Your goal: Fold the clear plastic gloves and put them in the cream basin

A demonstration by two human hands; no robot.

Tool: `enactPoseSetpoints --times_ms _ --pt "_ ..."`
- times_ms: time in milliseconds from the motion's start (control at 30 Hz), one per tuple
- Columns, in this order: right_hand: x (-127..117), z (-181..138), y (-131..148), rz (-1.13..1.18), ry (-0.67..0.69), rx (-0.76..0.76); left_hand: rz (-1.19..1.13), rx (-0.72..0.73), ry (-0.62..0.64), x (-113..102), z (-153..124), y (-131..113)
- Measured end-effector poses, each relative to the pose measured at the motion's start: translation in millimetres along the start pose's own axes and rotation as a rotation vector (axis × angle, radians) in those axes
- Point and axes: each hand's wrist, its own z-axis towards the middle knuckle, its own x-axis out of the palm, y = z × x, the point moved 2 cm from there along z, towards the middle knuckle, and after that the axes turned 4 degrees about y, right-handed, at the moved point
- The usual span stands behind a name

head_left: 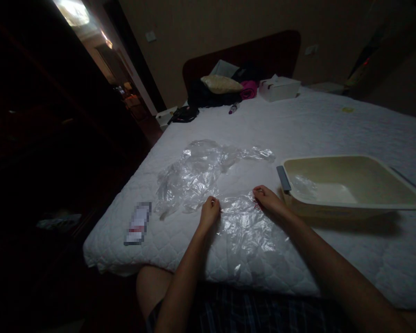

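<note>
Our left hand (pixel 210 212) and right hand (pixel 265 198), both pinching clear plastic film (pixel 247 231), toward near edge of bed (pixel 319 127)

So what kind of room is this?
It looks like a bedroom: there's a wide, white-covered bed, a dark headboard at its far end, and what seems to be a beige pillow near the headboard.

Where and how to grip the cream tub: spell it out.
Best to take the cream tub with one hand at each end: the left grey handle from the left, the right grey handle from the right. They sit opposite each other at the rim, and the tub stands upright, mouth up, so this should keep it level.
</note>
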Motion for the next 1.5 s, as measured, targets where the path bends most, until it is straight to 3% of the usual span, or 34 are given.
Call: enactPoseSetpoints --times_ms 200,367,767,867,1000,1133,1233,1300,1400,1500 --pt "-5.1 1.9 -8.1 -0.142 0.003 -0.025 -0.070 -0.042 -0.073 1.4 9.2 17.7" --pt "-12.6 5.6 -18.6 -0.049 0.040 -0.029 -0.227 -0.099 -0.011 0.2 16.8 28.4" --pt "-16.5 6.2 -27.2 0.033 0.013 -0.053 -0.362 -0.269 0.142 -17.3 -4.0 2.3" --pt "-16.4 4.1 -26.5 0.031 0.010 -0.064 -0.231 -0.235 0.091 -30.9 -6.4 -0.8" --pt "-16.3 1.8 -24.4 0.027 -0.016 -0.074 0.020 -0.079 0.037 -46.4 -18.2 3.6" --pt "-12.7 -7.0 -8.6 -0.136 -0.126 -0.167 -0.164 -0.035 0.010 -52.5 -40.4 23.4" --pt "3.6 -26.3 17.3 -0.408 -0.216 -0.310 -0.386 -0.057 -0.053 -55.9 -50.3 38.6" --pt "26.1 -44.4 34.1 -0.531 -0.156 -0.405 -0.484 -0.031 -0.092 -58.6 -51.6 43.5" --pt "72.9 -74.1 45.6 -0.728 0.140 -0.524 -0.554 0.002 -0.108 -61.0 -49.5 45.1" --pt "116.9 -98.0 36.2 -0.994 0.396 -0.549 -0.586 0.021 -0.134 -61.7 -48.2 45.1"
